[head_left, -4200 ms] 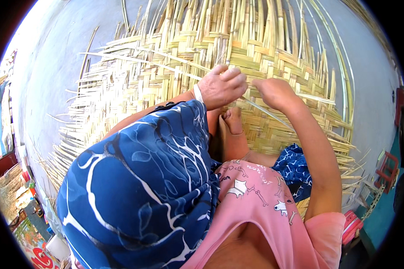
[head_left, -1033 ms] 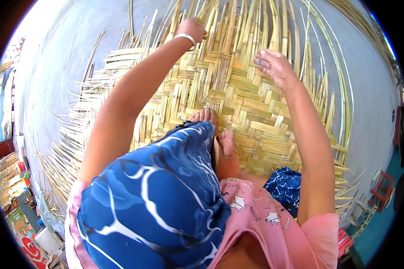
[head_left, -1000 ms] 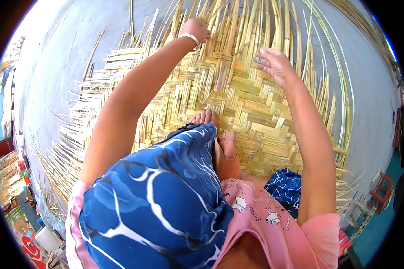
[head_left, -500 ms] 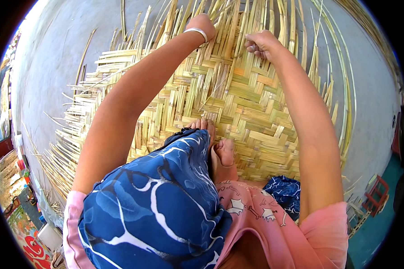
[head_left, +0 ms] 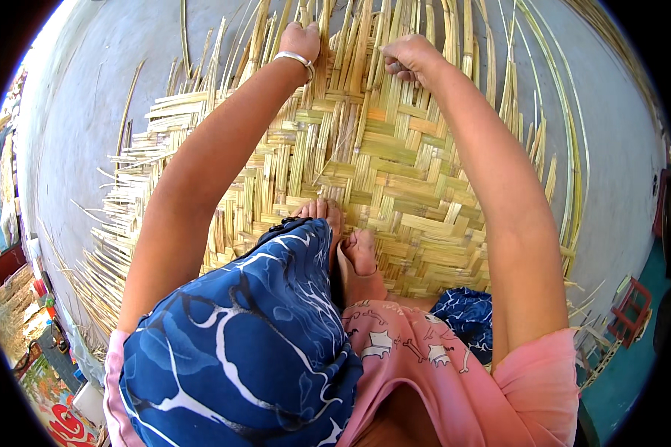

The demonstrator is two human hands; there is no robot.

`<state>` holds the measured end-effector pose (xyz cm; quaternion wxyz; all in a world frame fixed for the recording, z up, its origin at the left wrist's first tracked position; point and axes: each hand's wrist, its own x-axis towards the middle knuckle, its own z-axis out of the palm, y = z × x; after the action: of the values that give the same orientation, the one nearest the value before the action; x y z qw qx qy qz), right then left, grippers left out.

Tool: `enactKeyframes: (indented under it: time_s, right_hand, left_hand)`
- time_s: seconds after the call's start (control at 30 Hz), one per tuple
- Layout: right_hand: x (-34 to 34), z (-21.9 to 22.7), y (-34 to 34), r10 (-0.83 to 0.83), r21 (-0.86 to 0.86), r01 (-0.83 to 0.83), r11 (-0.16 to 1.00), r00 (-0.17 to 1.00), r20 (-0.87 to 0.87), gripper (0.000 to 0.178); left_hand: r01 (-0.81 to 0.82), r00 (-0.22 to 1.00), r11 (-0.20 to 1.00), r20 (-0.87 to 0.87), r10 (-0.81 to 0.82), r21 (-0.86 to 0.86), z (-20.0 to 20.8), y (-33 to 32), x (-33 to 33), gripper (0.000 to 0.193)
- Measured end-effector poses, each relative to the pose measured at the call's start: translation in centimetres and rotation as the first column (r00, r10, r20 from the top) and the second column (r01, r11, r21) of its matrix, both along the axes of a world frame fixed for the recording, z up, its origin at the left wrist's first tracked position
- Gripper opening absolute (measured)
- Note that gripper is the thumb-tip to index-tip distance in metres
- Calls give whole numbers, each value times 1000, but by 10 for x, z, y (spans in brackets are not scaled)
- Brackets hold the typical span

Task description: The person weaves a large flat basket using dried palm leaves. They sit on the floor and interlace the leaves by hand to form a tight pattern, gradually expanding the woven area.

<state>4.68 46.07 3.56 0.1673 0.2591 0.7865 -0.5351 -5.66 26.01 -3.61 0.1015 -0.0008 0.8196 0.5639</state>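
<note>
Reaching over the far part of a broad, herringbone-woven mat of flat yellow-green plant strips (head_left: 417, 175), both bare hands work among long, loose tan-and-green stalks (head_left: 361, 37) running out beyond the weave. The left hand (head_left: 302, 42), with a narrow white bracelet (head_left: 296, 58) at its wrist, is bunched narrow, its fingertips hidden behind its back, so I cannot tell what it grips. The right hand (head_left: 408, 58) is also narrow, with thumb and forefinger close together and the other fingers curled under (whether a strip sits in that pinch, I cannot tell).

The mat lies on a smooth grey floor (head_left: 67, 164), in front of and beneath two bare feet (head_left: 361, 252). Its left edge is ragged, with pale split ends jutting outward and fanning toward the near left. Along the right edge, slim green stems (head_left: 570, 127) curve near to far, with a band of grey floor beyond them. Between the two forearms the woven surface lies in plain view.

Deep-blue cloth with white branching lines (head_left: 246, 328) covers the near middle. At the near left, a white boxy object (head_left: 89, 402) stands among clutter, its inside hidden; at the near right is a dark red frame (head_left: 631, 313).
</note>
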Motion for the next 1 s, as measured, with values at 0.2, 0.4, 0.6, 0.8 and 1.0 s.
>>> enactKeyframes:
  time_s: [0.2, 0.4, 0.6, 0.8, 1.0]
  right_hand:
    - [-3, 27, -2, 206, 414, -223, 882, 975, 85, 21]
    - [-17, 18, 9, 22, 137, -36, 990, 994, 108, 19]
    - [4, 5, 18, -19, -179, 17, 984, 1000, -6, 18]
    - [20, 28, -6, -56, -406, 24, 913, 996, -67, 50]
    - [40, -6, 1, -143, -400, 121, 909, 989, -26, 26]
  left_hand:
    - [304, 911, 952, 308, -275, -50, 69, 18, 17, 15]
    - [564, 786, 790, 448, -425, -241, 61, 25, -9, 20]
    - [267, 809, 963, 538, -238, 26, 69, 28, 4, 21]
    - [667, 716, 726, -124, -687, -169, -41, -34, -55, 23]
    - [259, 818, 952, 489, -305, 160, 78, 2, 35, 27]
